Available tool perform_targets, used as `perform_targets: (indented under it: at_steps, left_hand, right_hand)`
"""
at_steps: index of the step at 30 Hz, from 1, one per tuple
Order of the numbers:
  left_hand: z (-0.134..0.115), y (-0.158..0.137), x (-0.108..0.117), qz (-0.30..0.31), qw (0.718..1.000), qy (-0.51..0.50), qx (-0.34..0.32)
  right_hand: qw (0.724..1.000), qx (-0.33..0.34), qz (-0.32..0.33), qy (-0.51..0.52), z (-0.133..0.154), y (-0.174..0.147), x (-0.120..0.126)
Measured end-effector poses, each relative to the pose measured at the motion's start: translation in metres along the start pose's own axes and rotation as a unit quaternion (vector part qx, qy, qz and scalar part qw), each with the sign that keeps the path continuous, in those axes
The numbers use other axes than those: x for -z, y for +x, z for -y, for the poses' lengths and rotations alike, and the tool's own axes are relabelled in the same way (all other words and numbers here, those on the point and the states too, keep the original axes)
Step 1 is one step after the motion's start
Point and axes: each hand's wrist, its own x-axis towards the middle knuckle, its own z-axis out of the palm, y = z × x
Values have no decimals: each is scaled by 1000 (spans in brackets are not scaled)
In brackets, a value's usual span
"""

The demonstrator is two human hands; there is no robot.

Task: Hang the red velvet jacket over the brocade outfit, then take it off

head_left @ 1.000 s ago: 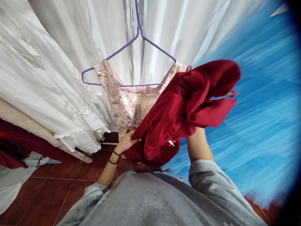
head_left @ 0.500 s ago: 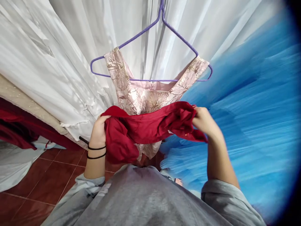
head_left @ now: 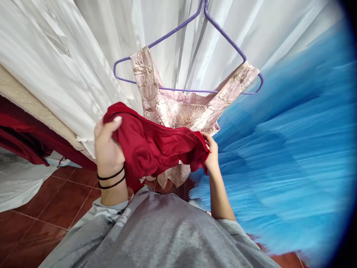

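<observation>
A dark red garment [head_left: 156, 147] is stretched between my two hands in front of my chest. My left hand [head_left: 107, 147], with two black bands at the wrist, grips its left edge. Its right edge is pinched by my right hand [head_left: 212, 152]. Just behind the red cloth hangs a pink and gold floral dress [head_left: 178, 111] on a purple wire hanger [head_left: 192, 41]; the red garment covers the dress's lower part.
White gowns [head_left: 69, 56] hang at the left and behind. A large blue tulle skirt [head_left: 292, 141] fills the right side. More dark red cloth [head_left: 25, 137] and pale fabric [head_left: 16, 182] lie at the far left on the red tiled floor [head_left: 55, 201].
A second ago my right arm held the bunched red garment up high at the right. Both hands now hold it spread lower, my left hand higher and my right hand nearer the middle.
</observation>
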Motion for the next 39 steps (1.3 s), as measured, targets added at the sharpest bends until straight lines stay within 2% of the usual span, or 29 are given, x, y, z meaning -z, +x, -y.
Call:
perform_targets:
  at_steps: [2, 5, 9, 12, 15, 17, 19, 21, 25, 28, 30, 31, 33, 35, 36, 37, 39]
  left_hand:
    - [-9, -13, -13, 0, 998, -67, 18]
    - [-13, -26, -17, 34, 994, -73, 68]
    - [-7, -36, 3, 51, 988, -55, 134]
    - [-7, -43, 23, 57, 985, -56, 152]
    - [-13, -48, 46, 23, 994, 7, 103]
    - [-15, -49, 61, -60, 989, 132, 16]
    - [-15, -49, 73, -163, 947, 265, -76]
    - [-13, -49, 82, -222, 907, 337, -119]
    - [-12, -50, 89, -203, 898, 368, -130]
    - [-18, -46, 97, -218, 868, 410, -177]
    - [-23, -38, 103, -267, 839, 422, -215]
    - [-24, -32, 107, -288, 828, 423, -228]
    - [-26, -18, 111, -299, 813, 447, -223]
    - [-25, -2, 114, -262, 812, 486, -191]
    - [-23, 7, 115, -238, 824, 485, -169]
    - [-22, 16, 117, -220, 849, 458, -146]
    - [-20, 33, 119, -209, 916, 326, -107]
  right_hand:
    - [1000, 2, 5, 26, 10, -16, -21]
    - [993, 48, 91, 62, 32, -33, -53]
    - [962, 119, 238, 57, 51, -42, -96]
    - [944, 142, 297, 30, 54, -38, -123]
    - [934, 175, 312, 5, 66, -21, -139]
    - [922, 187, 340, 12, 84, -6, -145]
    - [896, 190, 401, 21, 106, 5, -152]
    - [865, 204, 458, 9, 126, 7, -161]
    - [810, 274, 514, -70, 148, 2, -193]
    - [755, 307, 574, -81, 166, 24, -213]
    - [744, 327, 578, -71, 188, 54, -219]
    - [755, 341, 556, -67, 202, 71, -220]
    - [798, 384, 459, -67, 229, 104, -221]
    - [835, 427, 332, -99, 246, 128, -225]
    - [838, 444, 289, -131, 250, 137, -229]
    - [826, 456, 282, -173, 251, 144, -233]
    - [767, 458, 360, -268, 248, 154, -243]
